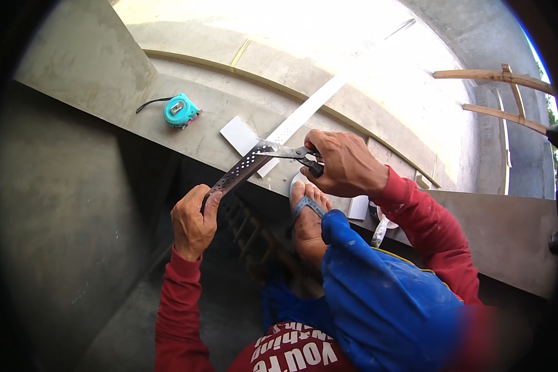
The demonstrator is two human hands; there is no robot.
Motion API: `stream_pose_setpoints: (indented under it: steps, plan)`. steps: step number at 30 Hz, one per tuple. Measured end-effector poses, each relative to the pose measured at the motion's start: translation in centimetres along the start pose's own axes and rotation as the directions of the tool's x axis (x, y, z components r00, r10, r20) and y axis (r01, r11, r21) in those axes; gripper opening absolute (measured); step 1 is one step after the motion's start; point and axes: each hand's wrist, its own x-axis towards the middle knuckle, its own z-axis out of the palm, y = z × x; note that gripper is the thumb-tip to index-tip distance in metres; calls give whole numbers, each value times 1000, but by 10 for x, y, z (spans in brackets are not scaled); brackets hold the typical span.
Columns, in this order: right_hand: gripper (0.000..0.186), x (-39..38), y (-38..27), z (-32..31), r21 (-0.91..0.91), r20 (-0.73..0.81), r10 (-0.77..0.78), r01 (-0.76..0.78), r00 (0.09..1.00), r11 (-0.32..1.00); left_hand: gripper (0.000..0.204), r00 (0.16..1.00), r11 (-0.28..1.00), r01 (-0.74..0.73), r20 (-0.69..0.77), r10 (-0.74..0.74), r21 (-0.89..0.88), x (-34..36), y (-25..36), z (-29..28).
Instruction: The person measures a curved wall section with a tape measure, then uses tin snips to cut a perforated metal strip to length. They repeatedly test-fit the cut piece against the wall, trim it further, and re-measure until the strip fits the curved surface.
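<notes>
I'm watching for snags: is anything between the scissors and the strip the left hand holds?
Nothing visible: the scissors in the right hand have their blades at the dark perforated strip, near its end opposite the left hand.

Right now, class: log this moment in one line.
left hand: gripping dark perforated strip | right hand: holding scissors at strip's far end | tape measure: on ledge

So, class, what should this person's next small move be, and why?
Probably a gentle squeeze of the right hand to close the scissors, with the left hand bracing the dark perforated strip. The blades look parted at the strip's far end, and the left hand grips its near end, though exactly how the blades straddle it is hard to tell.
</notes>
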Motion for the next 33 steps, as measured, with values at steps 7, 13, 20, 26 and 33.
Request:
stream_pose_setpoints:
  steps: [7, 13, 20, 26, 33]
  plan:
    - [31, 2, -2, -10, 8, -6, -60, 60, 998, 998, 33, 999, 999, -19, -40, 20, 32, -1, 1, 2]
    - [31, 3, 0, -12, -35, -18, -82, 81, 996, 996, 29, 986, 986, -83, -131, 102, 146, -3, 0, 8]
    - [31, 4, -1, -12, -14, 57, -53, 54, 997, 998, 28, 968, 958, -109, -193, 164, 265, -6, 0, 12]
    - [32, 6, -1, -12, -29, 32, -79, 80, 996, 996, 29, 960, 941, -112, -209, 185, 318, -7, 3, 13]
    - [31, 8, 1, -16, -59, 20, -134, 135, 991, 989, 29, 953, 926, -112, -224, 202, 359, -8, 4, 14]
